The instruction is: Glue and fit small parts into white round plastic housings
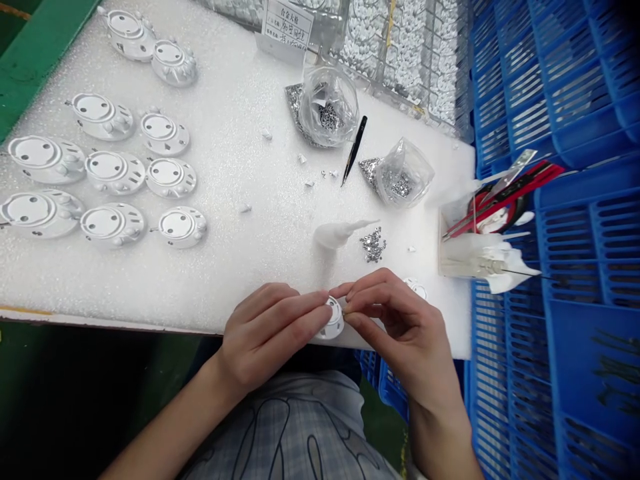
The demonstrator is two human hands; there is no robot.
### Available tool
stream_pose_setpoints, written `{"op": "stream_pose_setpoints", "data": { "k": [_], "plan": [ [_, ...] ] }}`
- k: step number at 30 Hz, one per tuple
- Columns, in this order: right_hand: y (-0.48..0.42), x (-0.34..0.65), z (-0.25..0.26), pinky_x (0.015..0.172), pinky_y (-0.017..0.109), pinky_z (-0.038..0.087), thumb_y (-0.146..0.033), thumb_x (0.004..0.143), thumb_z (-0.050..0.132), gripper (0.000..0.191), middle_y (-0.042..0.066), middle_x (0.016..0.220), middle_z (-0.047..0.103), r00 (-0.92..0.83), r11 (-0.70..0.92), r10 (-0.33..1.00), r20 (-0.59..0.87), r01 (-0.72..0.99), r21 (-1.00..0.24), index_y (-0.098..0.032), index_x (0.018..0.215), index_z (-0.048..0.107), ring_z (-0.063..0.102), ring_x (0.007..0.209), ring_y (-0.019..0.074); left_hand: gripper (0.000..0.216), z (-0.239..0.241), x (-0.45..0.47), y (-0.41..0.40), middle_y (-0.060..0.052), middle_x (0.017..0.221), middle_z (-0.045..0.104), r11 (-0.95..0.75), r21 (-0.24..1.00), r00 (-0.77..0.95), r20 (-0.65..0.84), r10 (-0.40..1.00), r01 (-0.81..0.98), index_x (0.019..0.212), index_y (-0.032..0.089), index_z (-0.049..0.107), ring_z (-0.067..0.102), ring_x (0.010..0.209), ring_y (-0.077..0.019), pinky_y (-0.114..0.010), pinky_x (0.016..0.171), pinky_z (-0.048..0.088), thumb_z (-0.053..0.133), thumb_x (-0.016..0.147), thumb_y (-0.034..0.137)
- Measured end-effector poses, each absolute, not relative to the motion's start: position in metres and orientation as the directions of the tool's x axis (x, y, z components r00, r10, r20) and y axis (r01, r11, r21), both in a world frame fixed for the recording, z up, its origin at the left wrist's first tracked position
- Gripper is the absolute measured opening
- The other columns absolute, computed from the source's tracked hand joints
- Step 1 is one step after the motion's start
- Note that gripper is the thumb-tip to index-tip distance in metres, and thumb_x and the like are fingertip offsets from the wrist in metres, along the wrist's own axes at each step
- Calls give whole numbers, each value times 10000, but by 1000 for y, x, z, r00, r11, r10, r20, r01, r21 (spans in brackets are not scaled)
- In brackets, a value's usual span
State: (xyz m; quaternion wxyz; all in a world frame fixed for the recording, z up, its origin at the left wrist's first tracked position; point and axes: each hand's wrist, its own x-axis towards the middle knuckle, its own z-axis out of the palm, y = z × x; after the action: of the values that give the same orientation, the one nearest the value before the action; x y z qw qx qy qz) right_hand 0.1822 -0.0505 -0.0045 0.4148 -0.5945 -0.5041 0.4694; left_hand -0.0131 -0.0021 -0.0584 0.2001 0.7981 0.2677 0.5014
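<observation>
White disc (335,326) held by left hand (275,327) at near edge of desk (235,267); right hand (406,319) pinched narrow at rim, whether on tiny piece cannot be told. Disc best braced, pressed gently.

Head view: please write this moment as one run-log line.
left hand: holds white part | right hand: at its edge | beyond: nozzle bottle, small metal pieces

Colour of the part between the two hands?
The part is white; head view shows it best.
</observation>
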Motion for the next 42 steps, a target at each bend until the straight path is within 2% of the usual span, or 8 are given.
{"op": "stream_pose_setpoints", "data": {
  "k": [9, 18, 22, 25, 30, 33, 37, 42],
  "plan": [
    [-44, 191, 2, 841, 320, 623, -233, 939, 769, 58, 22, 997, 729, -46, -162, 983, -180, 254, -953, -290, 938, 777, 737, 1048, 196, 112, -53, -15, -3, -97, 1072, 831, -806, 536, 405, 698, 590, 250, 1063, 91, 750, 726, 871, -169, -302, 781, 631, 668, 1000, 48],
    [-45, 188, 1, 873, 344, 632, -228, 923, 786, 53, 29, 975, 731, -26, -173, 983, -183, 224, -959, -281, 922, 785, 745, 1041, 209, 110, -53, -17, -1, -116, 1091, 826, -814, 539, 407, 708, 577, 217, 1054, 71, 751, 750, 924, -166, -295, 778, 638, 645, 1025, 60],
    [-47, 184, -1, 849, 341, 649, -211, 924, 777, 62, 37, 982, 729, 10, -143, 989, -145, 228, -963, -272, 930, 777, 747, 1031, 210, 109, -56, -15, -3, -110, 1101, 822, -812, 547, 348, 735, 582, 203, 1037, 65, 759, 744, 897, -156, -288, 752, 625, 661, 1004, 31],
    [-50, 178, -2, 798, 310, 667, -196, 937, 753, 80, 44, 995, 728, 36, -129, 992, -125, 192, -973, -272, 957, 769, 742, 1037, 205, 119, -59, -14, -4, -96, 1109, 824, -799, 567, 312, 736, 601, 200, 1039, 80, 765, 740, 881, -155, -285, 738, 624, 662, 1002, 34],
    [-53, 174, -3, 811, 265, 674, -181, 908, 789, 209, 29, 1052, 739, 78, -154, 986, -148, 85, -984, -312, 1070, 776, 737, 1042, 173, 156, -64, -17, -5, -106, 1153, 817, -789, 592, 298, 732, 612, 167, 1092, 77, 767, 739, 887, -160, -284, 749, 629, 698, 967, 13],
    [-53, 176, -4, 805, 285, 679, -201, 909, 793, 153, 39, 1033, 745, 83, -152, 986, -147, 57, -987, -293, 1030, 780, 742, 1024, 185, 171, -65, -17, -6, -97, 1156, 823, -779, 603, 289, 725, 625, 171, 1116, 99, 763, 743, 881, -160, -284, 741, 643, 698, 973, 32],
    [-52, 177, -5, 835, 324, 667, -189, 931, 764, 90, 46, 1005, 743, 65, -101, 994, -93, 134, -986, -274, 956, 778, 735, 1019, 196, 159, -64, -16, -6, -91, 1136, 827, -774, 607, 279, 723, 631, 178, 1105, 109, 764, 748, 876, -160, -280, 741, 644, 694, 979, 42],
    [-52, 177, -5, 881, 343, 633, -134, 932, 745, 138, 28, 978, 730, 37, -65, 998, -60, 172, -983, -271, 944, 755, 739, 1017, 192, 143, -64, -16, -6, -93, 1150, 818, -786, 593, 291, 731, 617, 178, 1099, 92, 761, 745, 881, -158, -287, 739, 637, 680, 992, 44]
  ]
}}
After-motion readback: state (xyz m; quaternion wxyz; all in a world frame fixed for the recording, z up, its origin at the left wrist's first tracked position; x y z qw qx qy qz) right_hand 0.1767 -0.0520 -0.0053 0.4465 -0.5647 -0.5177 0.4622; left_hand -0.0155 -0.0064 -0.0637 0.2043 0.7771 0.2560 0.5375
